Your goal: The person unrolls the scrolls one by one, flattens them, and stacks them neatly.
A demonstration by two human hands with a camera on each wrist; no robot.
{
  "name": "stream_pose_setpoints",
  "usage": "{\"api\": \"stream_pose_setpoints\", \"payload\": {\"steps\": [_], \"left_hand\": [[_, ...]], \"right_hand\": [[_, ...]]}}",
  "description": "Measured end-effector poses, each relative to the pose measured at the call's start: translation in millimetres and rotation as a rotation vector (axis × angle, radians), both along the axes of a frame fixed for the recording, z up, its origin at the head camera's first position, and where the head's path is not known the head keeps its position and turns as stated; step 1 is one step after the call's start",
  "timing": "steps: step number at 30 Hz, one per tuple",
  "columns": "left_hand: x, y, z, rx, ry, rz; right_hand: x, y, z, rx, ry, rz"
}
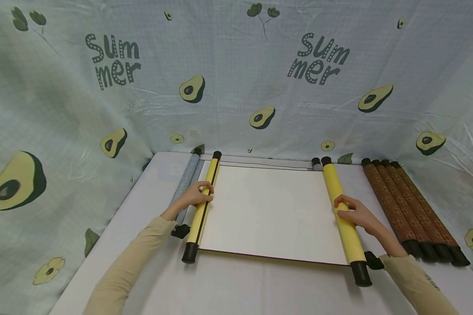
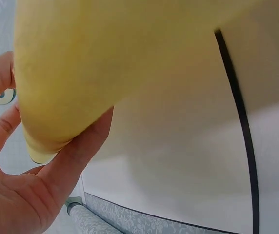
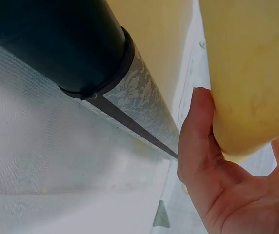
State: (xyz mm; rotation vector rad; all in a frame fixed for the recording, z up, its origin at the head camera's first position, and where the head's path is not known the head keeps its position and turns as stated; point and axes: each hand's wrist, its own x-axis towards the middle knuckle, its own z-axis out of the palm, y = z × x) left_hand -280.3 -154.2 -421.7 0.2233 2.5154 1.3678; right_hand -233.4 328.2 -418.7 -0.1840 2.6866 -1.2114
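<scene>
Left hand (image 1: pixel 197 195) and right hand (image 1: pixel 358 214) grip smooth yellow cylinders (image 1: pixel 347 232) (black-capped).

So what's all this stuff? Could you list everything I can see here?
Scroll rollers: two, yellow with black ends, left and right of the sheet
Sheet: one, white, between the yellow rollers
Patterned rolls: two, grey with dark ends, beside the left roller and partly hidden by the right one
Rolled scrolls: four, patterned brown with black ends, table's right side
Table: one, white, underneath
Avocado-print cloth: count unclear, pale, behind and alongside
Sleeves: two, beige, on the forearms
Left hand: one, bare, gripping left roller
Right hand: one, bare, gripping right roller
</scene>
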Motion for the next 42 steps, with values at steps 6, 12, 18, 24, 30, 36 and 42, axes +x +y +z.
{"api": "stream_pose_setpoints", "payload": {"steps": [6,12,18,24,30,36,42], "left_hand": [[0.6,-1,0.8,-0.015,0.001,0.017],[1.4,-4,-0.4,-0.013,0.005,-0.023],[1.2,-7,-1.3,-0.030,0.026,-0.042],[-0.5,-8,-1.7,-0.032,0.036,-0.045],[-0.9,-9,1.1,-0.010,0.043,-0.056],[-1.5,-12,1.2,-0.018,0.048,-0.066],[-3.2,-14,0.7,-0.015,0.049,-0.078]], "right_hand": [[-0.9,0,0.1,0.027,0.011,-0.002],[1.2,3,-1.2,0.027,0.013,0.013],[1.6,5,-2.4,0.034,0.012,0.009],[1.8,7,-1.8,0.040,0.010,0.005],[1.8,9,0.5,0.050,0.019,0.002],[2.7,10,1.4,0.037,0.025,0.004],[2.7,10,0.3,0.043,0.041,0.008]]}}
